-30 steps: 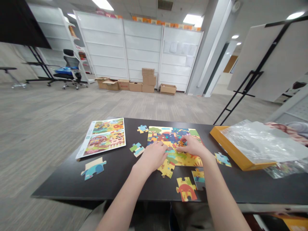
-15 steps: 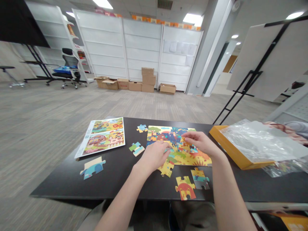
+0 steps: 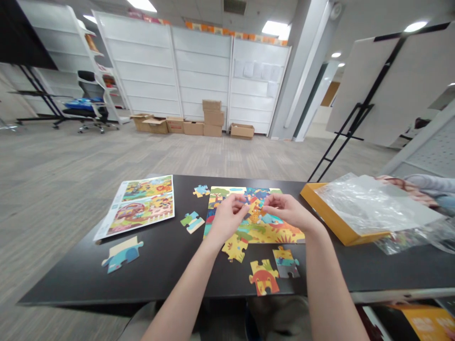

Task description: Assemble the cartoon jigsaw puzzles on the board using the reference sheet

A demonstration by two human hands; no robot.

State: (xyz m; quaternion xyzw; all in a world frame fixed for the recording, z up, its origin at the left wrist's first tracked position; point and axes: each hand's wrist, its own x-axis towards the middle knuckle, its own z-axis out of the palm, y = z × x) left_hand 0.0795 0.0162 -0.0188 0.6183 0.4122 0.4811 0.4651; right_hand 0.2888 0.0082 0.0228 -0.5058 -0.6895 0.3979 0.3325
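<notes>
A colourful jigsaw picture (image 3: 273, 232) lies on the black table, with both hands over it. Between my hands is a yellow puzzle piece (image 3: 255, 212) with a spotted animal, pinched at its two sides. My left hand (image 3: 230, 215) has its fingertips at the piece's left edge; my right hand (image 3: 286, 211) grips the right edge. Just below lie a yellow piece (image 3: 235, 248), a red lion piece (image 3: 263, 278) and a grey and yellow piece (image 3: 286, 262). Left of the picture are a green and blue piece (image 3: 192, 221) and a small blue piece (image 3: 201, 191).
A printed picture sheet (image 3: 140, 204) lies at the left, with a blue elephant piece (image 3: 122, 255) below it. At the right stands a yellow box (image 3: 341, 222) holding clear plastic wrap (image 3: 377, 208). The table's near edge (image 3: 199, 297) runs below my forearms.
My left hand has moved up to the spotted piece and now holds its left side. The piece, in my right hand before, sits between both hands. The camera view has shifted slightly.
</notes>
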